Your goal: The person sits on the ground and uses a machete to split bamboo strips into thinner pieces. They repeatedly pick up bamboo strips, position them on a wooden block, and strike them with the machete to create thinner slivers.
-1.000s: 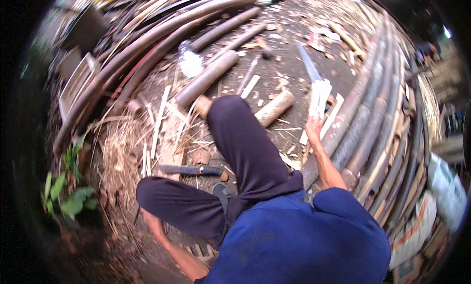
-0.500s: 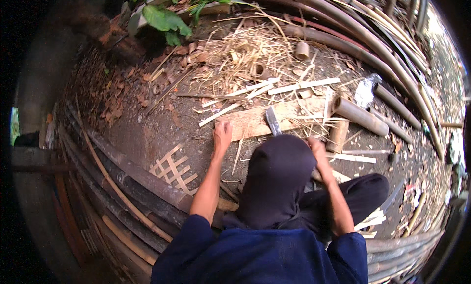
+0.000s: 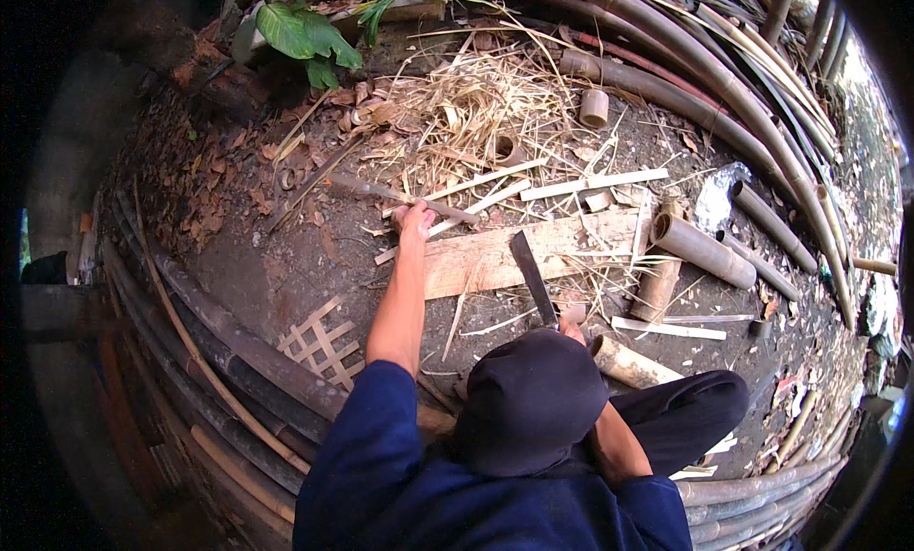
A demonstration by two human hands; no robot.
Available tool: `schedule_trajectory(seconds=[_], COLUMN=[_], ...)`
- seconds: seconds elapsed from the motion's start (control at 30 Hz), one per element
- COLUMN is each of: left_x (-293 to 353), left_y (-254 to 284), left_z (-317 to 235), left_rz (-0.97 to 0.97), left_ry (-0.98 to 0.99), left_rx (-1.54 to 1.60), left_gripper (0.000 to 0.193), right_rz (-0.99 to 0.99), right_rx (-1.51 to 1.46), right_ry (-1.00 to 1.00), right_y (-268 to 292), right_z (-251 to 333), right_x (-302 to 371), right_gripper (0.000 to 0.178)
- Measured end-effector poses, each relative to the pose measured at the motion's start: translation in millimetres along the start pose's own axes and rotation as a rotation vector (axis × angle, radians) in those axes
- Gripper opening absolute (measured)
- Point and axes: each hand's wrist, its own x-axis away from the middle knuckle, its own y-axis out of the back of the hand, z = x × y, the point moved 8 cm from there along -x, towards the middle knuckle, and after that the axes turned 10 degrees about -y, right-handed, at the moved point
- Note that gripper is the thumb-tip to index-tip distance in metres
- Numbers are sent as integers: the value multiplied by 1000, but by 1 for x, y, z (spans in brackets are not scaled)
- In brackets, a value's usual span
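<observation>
My left hand point(image 3: 415, 220) is closed on a thin, flat brown-grey strip point(image 3: 367, 186), beside the left end of a wide wooden plank point(image 3: 466, 265). My right hand point(image 3: 571, 330), partly hidden behind black cloth that looks like my raised knee point(image 3: 533, 399), grips a machete point(image 3: 533, 277). Its dark blade points away from me, with the tip over the plank. Pale split bamboo strips point(image 3: 595, 184) lie just beyond the plank. A small woven bamboo lattice point(image 3: 324, 346) rests on the ground left of my left forearm.
Beyond the strips is a heap of shavings point(image 3: 486, 103). Cut bamboo tubes point(image 3: 705, 251) lie to the right. Long bamboo poles point(image 3: 238, 346) run along the left, and more poles point(image 3: 705, 65) curve along the far right. A leafy plant point(image 3: 300, 32) grows at the far left.
My left hand has moved from the plank's end to the brown-grey strip and taken hold of it; the strip has turned. The machete, earlier on the plank, is now in my right hand.
</observation>
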Motion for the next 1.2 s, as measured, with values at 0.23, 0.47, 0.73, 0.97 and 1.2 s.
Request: schedule_trajectory(seconds=[0.23, 0.47, 0.73, 0.97, 1.2], left_x=[154, 316, 349, 320, 336], left_y=[-24, -82, -108, -119, -95], left_z=[-77, -237, -274, -183, -223], left_rz=[468, 1095, 795, 1008, 543], left_ry=[-319, -793, -1172, -878, -967], left_rx=[194, -185, -41, -616, 356], left_gripper=[51, 37, 27, 32, 42], right_rz=[-199, -344, -312, -413, -191], right_rx=[-238, -614, -753, -654, -646], right_ry=[9, 25, -146, 78, -30], right_y=[96, 145, 130, 145, 130], right_z=[44, 88, 47, 75, 101], right_x=[45, 66, 69, 84, 94], right_gripper=[32, 55, 43, 45, 46])
